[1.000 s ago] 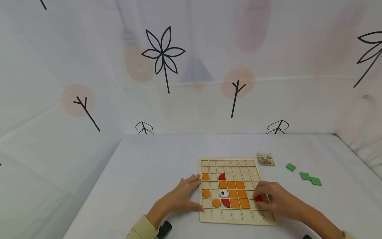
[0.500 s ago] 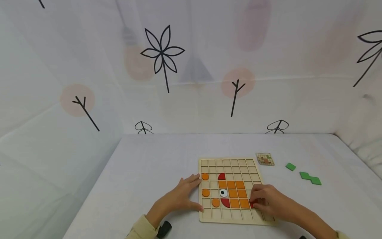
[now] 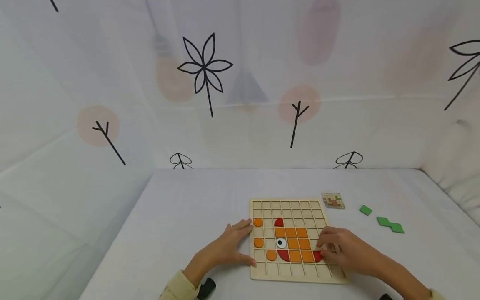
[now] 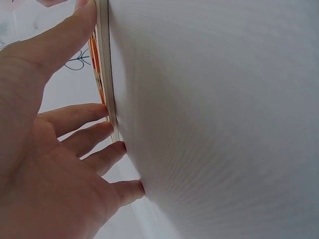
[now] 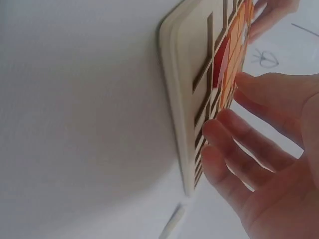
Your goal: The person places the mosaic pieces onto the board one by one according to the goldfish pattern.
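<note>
A wooden grid board (image 3: pixel 286 273) lies on the white table. My left hand (image 3: pixel 221 246) rests against its left edge, fingers spread along the rim and thumb near the lower left corner. My right hand (image 3: pixel 346 250) hovers over the board's right side. In the right wrist view, its fingers (image 5: pixel 219 134) are apart and hold nothing. A red quarter-circle tile (image 3: pixel 317 256) sits in a cell beside the orange square tiles (image 3: pixel 295 244), close to the right thumb. Two other red tiles, several orange round tiles (image 3: pixel 271 255) and a round eye tile (image 3: pixel 281 243) are in other cells.
Beyond the board's upper right corner lies a small pattern card (image 3: pixel 333 201). Several green diamond tiles (image 3: pixel 390 224) lie on the table at the right. A fabric backdrop (image 3: pixel 243 125) with printed plants stands behind the table.
My right hand moved left with the red tile, set it in the cell beside the orange squares, and has loosened its fingers and drawn back slightly right. The left hand stayed at the board's edge.
</note>
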`<state>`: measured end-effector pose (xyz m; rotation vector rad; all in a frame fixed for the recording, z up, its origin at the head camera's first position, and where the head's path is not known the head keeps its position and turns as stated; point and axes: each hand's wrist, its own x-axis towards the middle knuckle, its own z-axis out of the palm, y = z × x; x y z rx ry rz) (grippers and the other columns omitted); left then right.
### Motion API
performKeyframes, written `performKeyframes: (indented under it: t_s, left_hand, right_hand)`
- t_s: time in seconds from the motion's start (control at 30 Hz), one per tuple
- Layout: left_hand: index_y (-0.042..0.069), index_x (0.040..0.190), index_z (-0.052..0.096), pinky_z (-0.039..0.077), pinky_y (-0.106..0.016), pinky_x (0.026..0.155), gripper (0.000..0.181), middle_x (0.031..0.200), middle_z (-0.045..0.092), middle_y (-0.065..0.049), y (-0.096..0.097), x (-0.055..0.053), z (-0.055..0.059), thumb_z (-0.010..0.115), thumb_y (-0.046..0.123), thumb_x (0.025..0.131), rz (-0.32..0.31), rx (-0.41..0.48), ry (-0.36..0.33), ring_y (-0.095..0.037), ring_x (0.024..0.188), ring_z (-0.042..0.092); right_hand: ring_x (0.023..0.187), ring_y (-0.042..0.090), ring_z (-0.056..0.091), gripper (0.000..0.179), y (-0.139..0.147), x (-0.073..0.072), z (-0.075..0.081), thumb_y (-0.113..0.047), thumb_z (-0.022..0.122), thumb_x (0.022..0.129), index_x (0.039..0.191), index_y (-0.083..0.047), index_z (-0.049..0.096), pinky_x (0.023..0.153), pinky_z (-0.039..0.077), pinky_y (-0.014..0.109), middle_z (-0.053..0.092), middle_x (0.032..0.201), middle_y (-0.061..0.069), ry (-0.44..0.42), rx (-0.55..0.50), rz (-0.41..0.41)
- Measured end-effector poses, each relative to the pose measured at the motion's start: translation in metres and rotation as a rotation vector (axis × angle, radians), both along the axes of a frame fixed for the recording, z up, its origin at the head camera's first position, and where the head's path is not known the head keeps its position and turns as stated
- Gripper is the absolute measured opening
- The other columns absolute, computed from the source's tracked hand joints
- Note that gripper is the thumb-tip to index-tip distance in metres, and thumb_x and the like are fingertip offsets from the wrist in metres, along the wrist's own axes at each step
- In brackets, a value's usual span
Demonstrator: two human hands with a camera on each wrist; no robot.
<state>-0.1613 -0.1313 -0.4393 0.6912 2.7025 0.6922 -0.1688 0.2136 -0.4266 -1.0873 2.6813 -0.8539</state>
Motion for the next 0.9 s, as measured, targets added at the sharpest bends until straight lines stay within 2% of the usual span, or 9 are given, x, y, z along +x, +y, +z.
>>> performKeyframes:
  t_s: [0.23,0.33,0.43,0.6,0.77,0.9]
  left_hand:
    - [0.008,0.143,0.041,0.018,-0.058,0.110,0.095,0.153,0.029,-0.005,0.000,-0.001,-0.001,0.078,0.053,0.068,0.006,0.002,-0.007,-0.025,0.141,0.023]
    - [0.008,0.143,0.041,0.018,-0.058,0.110,0.095,0.153,0.029,-0.005,0.000,-0.001,-0.001,0.077,0.055,0.069,0.002,-0.002,-0.002,-0.025,0.141,0.023]
    - [0.008,0.143,0.041,0.018,-0.057,0.110,0.095,0.153,0.029,-0.005,0.000,-0.001,-0.001,0.077,0.055,0.069,0.001,-0.007,0.006,-0.024,0.141,0.023]
    - [0.008,0.143,0.041,0.018,-0.058,0.110,0.095,0.153,0.029,-0.006,0.000,-0.001,-0.001,0.077,0.055,0.069,-0.004,-0.010,0.011,-0.024,0.141,0.023]
    - [0.008,0.143,0.041,0.019,-0.057,0.110,0.095,0.153,0.029,-0.005,-0.001,-0.001,-0.002,0.077,0.055,0.069,0.003,-0.015,0.012,-0.023,0.141,0.023]
    - [0.009,0.143,0.041,0.019,-0.057,0.110,0.095,0.153,0.029,-0.004,0.000,-0.001,-0.002,0.077,0.056,0.068,0.003,-0.018,0.011,-0.023,0.141,0.022]
  right_hand:
    - [0.083,0.008,0.055,0.019,0.022,-0.005,0.001,-0.016,0.076,0.078,0.094,-0.022,0.068,0.061,0.050,0.023,0.056,0.101,-0.009,0.098,0.083,-0.152]
    - [0.090,0.016,0.058,0.023,0.033,-0.007,0.001,-0.016,0.078,0.075,0.095,-0.019,0.069,0.069,0.055,0.032,0.058,0.103,-0.005,0.149,0.110,-0.228]
    - [0.096,0.026,0.059,0.028,0.046,-0.010,0.000,-0.018,0.081,0.071,0.097,-0.016,0.070,0.075,0.055,0.043,0.060,0.105,0.002,0.201,0.132,-0.293]
    - [0.101,0.039,0.056,0.033,0.074,-0.018,-0.004,-0.014,0.084,0.067,0.097,-0.012,0.070,0.078,0.050,0.056,0.060,0.107,0.013,0.275,0.119,-0.332]
    - [0.097,0.040,0.056,0.029,0.099,-0.031,-0.008,-0.012,0.083,0.065,0.092,-0.010,0.071,0.076,0.049,0.058,0.061,0.102,0.014,0.281,0.125,-0.358]
    - [0.095,0.042,0.054,0.027,0.115,-0.039,-0.014,-0.009,0.081,0.067,0.092,-0.008,0.071,0.075,0.047,0.061,0.060,0.102,0.019,0.246,0.143,-0.400]
